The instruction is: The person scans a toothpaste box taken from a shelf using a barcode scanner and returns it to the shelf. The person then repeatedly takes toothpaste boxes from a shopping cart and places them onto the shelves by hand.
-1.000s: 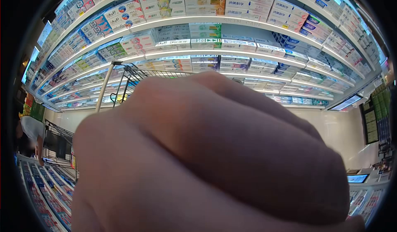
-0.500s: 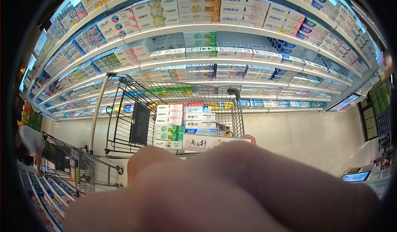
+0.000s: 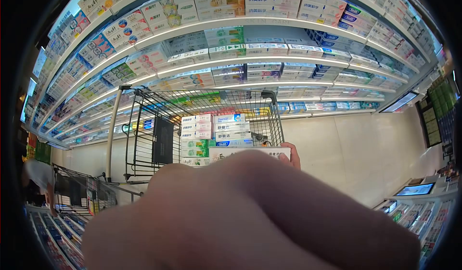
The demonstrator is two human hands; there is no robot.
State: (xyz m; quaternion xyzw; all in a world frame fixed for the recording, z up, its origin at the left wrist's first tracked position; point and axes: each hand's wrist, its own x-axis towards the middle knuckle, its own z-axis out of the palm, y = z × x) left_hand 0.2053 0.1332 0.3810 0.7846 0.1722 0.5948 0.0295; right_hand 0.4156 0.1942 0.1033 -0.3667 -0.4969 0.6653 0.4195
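1. I take the shopping cart (image 3: 162, 141) as my landmark; its wire basket opens toward my camera, with its handle bar on the left side of my view.
2. My right hand (image 3: 291, 157) is at the cart's near right corner, its fingers clamped on the right end of a long white box (image 3: 219, 153).
3. That box lies crosswise at the near side of the cart, just beside the stacked cartons (image 3: 195, 134); I cannot tell whether it rests on anything, as its lower part is covered.
4. My left hand (image 3: 207, 212) looms blurred between my camera and the cart, knuckles up, hiding the cart's near edge. Its fingers look bent and close together; I cannot tell whether they hold anything.
5. Inside the cart, the cartons stand in two columns, some white, some green, one blue.
6. Beyond the cart, shelves (image 3: 269, 22) packed with boxes curve across my view.
7. Left of the cart and nearer me is a second cart (image 3: 74, 193), with a person (image 3: 38, 173) beside it.
8. Well right of the cart, a lit screen (image 3: 415, 189) sits above another rack (image 3: 414, 219).
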